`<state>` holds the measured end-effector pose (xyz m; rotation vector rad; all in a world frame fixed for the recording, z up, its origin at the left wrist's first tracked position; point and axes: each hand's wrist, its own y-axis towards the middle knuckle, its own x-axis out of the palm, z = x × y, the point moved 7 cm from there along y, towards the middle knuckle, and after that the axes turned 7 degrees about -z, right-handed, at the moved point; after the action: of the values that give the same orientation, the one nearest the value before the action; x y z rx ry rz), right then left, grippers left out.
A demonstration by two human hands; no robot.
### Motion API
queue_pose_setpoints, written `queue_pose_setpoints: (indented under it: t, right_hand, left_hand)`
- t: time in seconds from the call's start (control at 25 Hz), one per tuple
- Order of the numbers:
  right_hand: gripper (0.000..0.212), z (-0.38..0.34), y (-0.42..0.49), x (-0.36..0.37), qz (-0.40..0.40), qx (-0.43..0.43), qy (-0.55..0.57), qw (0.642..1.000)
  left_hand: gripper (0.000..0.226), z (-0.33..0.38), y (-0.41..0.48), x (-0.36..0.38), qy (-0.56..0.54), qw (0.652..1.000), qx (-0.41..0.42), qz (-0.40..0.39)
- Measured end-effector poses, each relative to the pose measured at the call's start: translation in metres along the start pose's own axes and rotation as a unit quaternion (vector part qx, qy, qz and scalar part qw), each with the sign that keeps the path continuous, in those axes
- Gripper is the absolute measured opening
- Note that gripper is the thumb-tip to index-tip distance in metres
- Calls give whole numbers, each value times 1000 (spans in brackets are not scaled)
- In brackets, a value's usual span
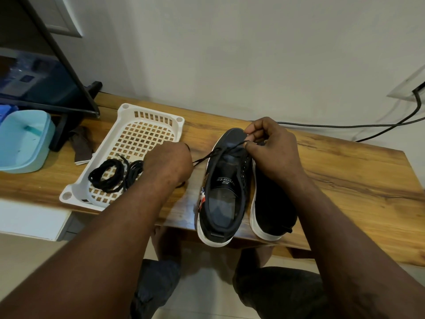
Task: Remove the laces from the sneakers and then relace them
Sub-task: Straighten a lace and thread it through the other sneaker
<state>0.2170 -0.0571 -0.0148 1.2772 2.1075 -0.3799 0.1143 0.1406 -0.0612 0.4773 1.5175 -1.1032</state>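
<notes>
- I see the first sneaker (220, 192): black upper, white sole, white lettering on the tongue, and a red, white and blue mark on its left side. It stands upright with its toe pointing away and its heel overhanging the table's (345, 180) near edge.
- The second sneaker (273, 203) touches its right side. It is also black with a white sole, toe pointing away. I cannot see its opening.
- A black lace (213, 154) runs taut from the first sneaker's front eyelets to the left hand (167, 162). The right hand (269, 146) pinches it near the toe.
- A loose lace (110, 176), also black, lies coiled in the white basket (128, 111), left of the sneakers.
</notes>
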Motion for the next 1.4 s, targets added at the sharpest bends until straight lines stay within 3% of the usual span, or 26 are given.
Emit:
queue_pose_setpoints:
  t: [0.08, 0.16, 0.28, 0.44, 0.6, 0.68, 0.8, 0.88, 0.96, 1.04, 1.24, 1.32, 1.4]
  right_hand:
    - [26, -1, -1, 0, -10, -1, -2, 1000]
    - [27, -1, -1, 2, -16, 2, 5, 1000]
    - [28, -1, -1, 2, -18, 4, 9, 1000]
    - [29, 2, 0, 2, -23, 2, 13, 1000]
    - [32, 2, 1, 11, -44, -15, -17, 999]
    - [32, 3, 2, 9, -31, -14, -22, 999]
    - [31, 8, 4, -1, 15, 21, 0, 1000]
    - [29, 11, 5, -6, 34, 40, 9, 999]
    - [23, 12, 6, -4, 27, 46, 0, 999]
    - [20, 14, 6, 1, 0, 48, -28, 998]
    - [15, 17, 7, 14, -99, 55, -121, 986]
    - [12, 15, 5, 17, -113, 50, -137, 983]
    - [8, 14, 3, 20, -117, 48, -144, 981]
  left_hand:
    - [15, -3, -1, -2, -18, 1000, -6, 5]
    - [15, 9, 2, -10, -136, 988, 69, 22]
    - [7, 31, 0, -14, -319, 933, 170, -10]
    - [11, 39, 1, -3, -276, 945, 174, 15]
    - [8, 19, 7, 2, -88, 993, 78, 25]
    - [12, 10, 6, 8, -69, 996, 48, -13]
    - [13, 11, 7, 5, -127, 989, 70, -7]
    - [7, 18, 7, 0, -249, 962, 116, 2]
    - [3, 29, 3, -2, -348, 925, 155, -8]
    - [6, 38, 0, -1, -343, 924, 171, -2]
    - [10, 30, 7, 2, -305, 946, 110, 17]
    - [12, 26, 10, 9, -371, 925, 83, -23]
    - [16, 28, 10, 13, -462, 882, 62, -71]
